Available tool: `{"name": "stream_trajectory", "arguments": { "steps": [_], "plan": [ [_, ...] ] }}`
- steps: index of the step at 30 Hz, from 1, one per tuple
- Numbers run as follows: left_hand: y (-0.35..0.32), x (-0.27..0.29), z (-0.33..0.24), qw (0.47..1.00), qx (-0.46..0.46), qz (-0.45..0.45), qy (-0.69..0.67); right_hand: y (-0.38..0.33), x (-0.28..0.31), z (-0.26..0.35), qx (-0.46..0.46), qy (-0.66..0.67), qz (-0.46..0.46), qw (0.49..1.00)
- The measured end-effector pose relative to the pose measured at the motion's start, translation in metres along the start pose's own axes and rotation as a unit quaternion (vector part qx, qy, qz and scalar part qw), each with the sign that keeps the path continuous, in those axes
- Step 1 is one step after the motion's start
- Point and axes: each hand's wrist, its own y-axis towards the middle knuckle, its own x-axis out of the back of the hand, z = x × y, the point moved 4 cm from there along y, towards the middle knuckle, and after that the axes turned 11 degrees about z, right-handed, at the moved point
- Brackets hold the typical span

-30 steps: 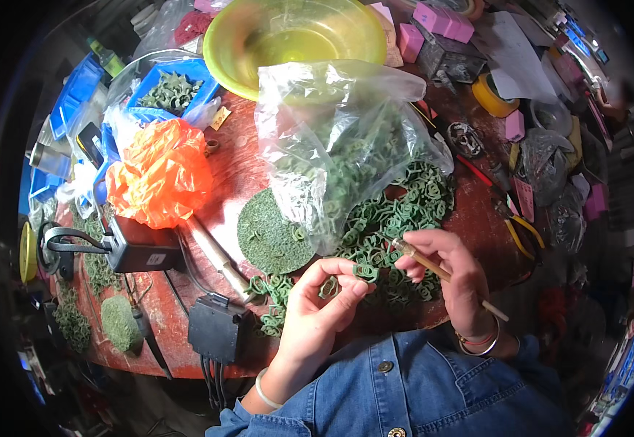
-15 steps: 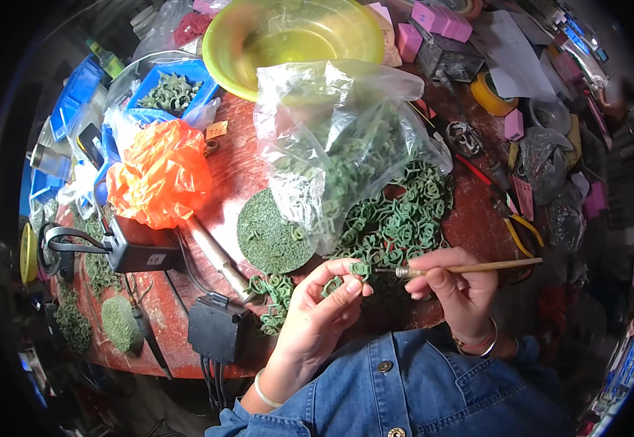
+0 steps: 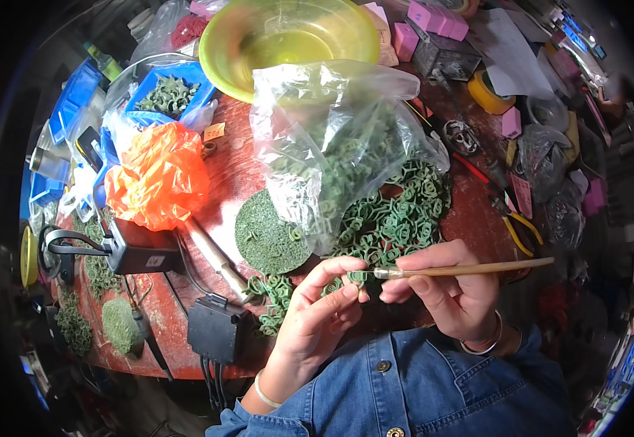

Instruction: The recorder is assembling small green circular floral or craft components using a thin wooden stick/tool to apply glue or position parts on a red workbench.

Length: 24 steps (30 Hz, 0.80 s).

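Note:
Between the thumb and fingers of my left hand [image 3: 318, 309] is a small green ring-like piece [image 3: 358, 277], which looks like wax. A second green piece shows partly among those fingers. My right hand [image 3: 457, 290] grips a slim wooden-handled tool [image 3: 499, 267] with a metal collar, held nearly level. Its collar end meets or almost meets the piece; the tip itself is hidden. Just beyond both hands lies a heap of similar green pieces [image 3: 393, 218], partly under a clear plastic bag [image 3: 331, 138] with more inside. A round green speckled pad [image 3: 272, 234] lies left of the heap.
A yellow basin [image 3: 222, 44] stands at the back. Left are an orange plastic bag [image 3: 158, 175], a blue tray [image 3: 142, 89] of green pieces, a black box [image 3: 218, 331] with cables and a metal rod [image 3: 215, 255]. Pliers [image 3: 517, 226] and yellow tape [image 3: 481, 95] lie right.
My right hand has shifted slightly left, bringing the tool's collar closer to the green piece. My left hand still pinches that piece, nearly unmoved.

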Motion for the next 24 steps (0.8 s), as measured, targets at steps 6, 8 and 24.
{"name": "stream_trajectory", "arguments": {
  "steps": [6,8,24],
  "plan": [
    [0.0,-0.002,0.0,1.0,0.009,0.002,0.004,-0.001,0.001,-0.002,-0.014,-0.052,-0.031,0.998],
    [0.0,-0.002,0.001,1.0,0.008,-0.012,0.024,-0.001,-0.001,-0.006,-0.02,-0.035,-0.031,0.999],
    [-0.001,-0.003,0.001,0.996,0.001,-0.022,0.089,0.002,-0.002,-0.008,0.027,-0.082,0.075,0.993]
  ]
}}
